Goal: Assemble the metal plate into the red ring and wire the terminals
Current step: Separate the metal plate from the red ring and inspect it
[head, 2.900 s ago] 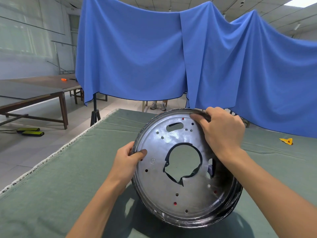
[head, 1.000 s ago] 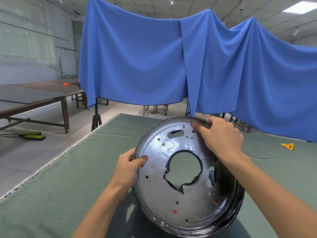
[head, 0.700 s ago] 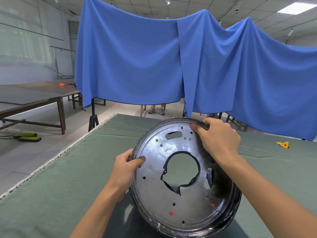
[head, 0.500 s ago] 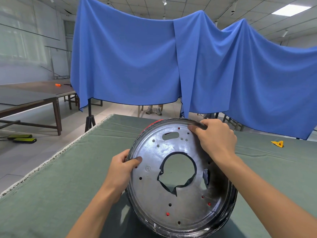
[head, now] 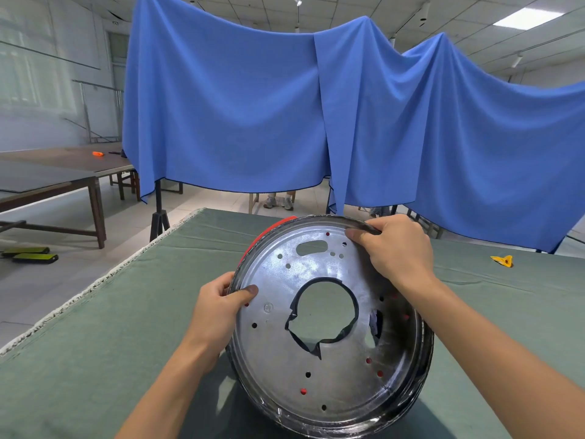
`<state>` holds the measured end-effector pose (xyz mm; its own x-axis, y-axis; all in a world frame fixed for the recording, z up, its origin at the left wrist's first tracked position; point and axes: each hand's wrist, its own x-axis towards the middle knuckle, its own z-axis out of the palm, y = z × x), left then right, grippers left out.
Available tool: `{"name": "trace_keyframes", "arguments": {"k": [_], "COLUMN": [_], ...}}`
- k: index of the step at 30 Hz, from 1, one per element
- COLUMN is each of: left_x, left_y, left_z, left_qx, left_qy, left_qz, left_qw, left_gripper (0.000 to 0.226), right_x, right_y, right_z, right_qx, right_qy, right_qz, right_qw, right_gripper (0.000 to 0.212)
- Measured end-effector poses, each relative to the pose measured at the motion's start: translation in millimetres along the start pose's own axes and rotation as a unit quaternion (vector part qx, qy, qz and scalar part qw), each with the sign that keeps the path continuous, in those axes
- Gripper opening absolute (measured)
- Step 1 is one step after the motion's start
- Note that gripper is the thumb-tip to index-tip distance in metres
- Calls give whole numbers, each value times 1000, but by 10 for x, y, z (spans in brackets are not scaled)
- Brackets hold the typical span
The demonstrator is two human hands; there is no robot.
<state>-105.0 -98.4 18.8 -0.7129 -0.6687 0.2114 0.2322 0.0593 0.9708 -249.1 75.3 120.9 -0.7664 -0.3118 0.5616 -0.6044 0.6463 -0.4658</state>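
Round perforated silver metal plate (head: 316, 369) stands tilted on green cloth-covered table (head: 95, 327). Left hand (head: 218, 308) pinches its rim at 9 o'clock; right hand (head: 395, 248) grips at 1 o'clock. Red ring (head: 272, 231) shows behind at 11 o'clock.

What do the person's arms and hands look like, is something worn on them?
Nothing worn shows. The left hand and right hand are bare, without gloves, rings or a watch. Both forearms are bare as far as the picture's edge, so no sleeve is in view.
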Motion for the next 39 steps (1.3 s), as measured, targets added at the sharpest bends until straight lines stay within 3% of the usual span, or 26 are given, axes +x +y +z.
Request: {"name": "trace_keyframes", "arguments": {"k": [3,18,21,27,34,37,39], "left_x": [-2,-12,-25,-28,-51,-58,-66], "left_y": [4,6,23,8,16,27,37], "left_z": [8,8,18,18,27,35,35], "left_qx": [2,19,22,31,24,5,-8], "left_qy": [6,13,15,23,7,-2,-15], "left_qz": [2,6,2,7,12,7,-14], "left_qw": [1000,1000,1000,999,1000,1000,1000], "left_gripper": [22,12,9,9,6,9,35], "right_x": [11,15,-1,-63,-111,-103,-93], "right_y": [32,96,112,105,80,73,72], "right_z": [-6,1,27,57,100,110,115], "right_qx": [18,47,47,50,-18,-49,-70], "right_qy": [-12,-18,2,41,78,78,76], "right_qz": [2,16,16,-18,-51,-57,-58], "right_qw": [1000,999,999,998,995,994,993], "right_gripper": [20,12,21,14,21,25,27]}}
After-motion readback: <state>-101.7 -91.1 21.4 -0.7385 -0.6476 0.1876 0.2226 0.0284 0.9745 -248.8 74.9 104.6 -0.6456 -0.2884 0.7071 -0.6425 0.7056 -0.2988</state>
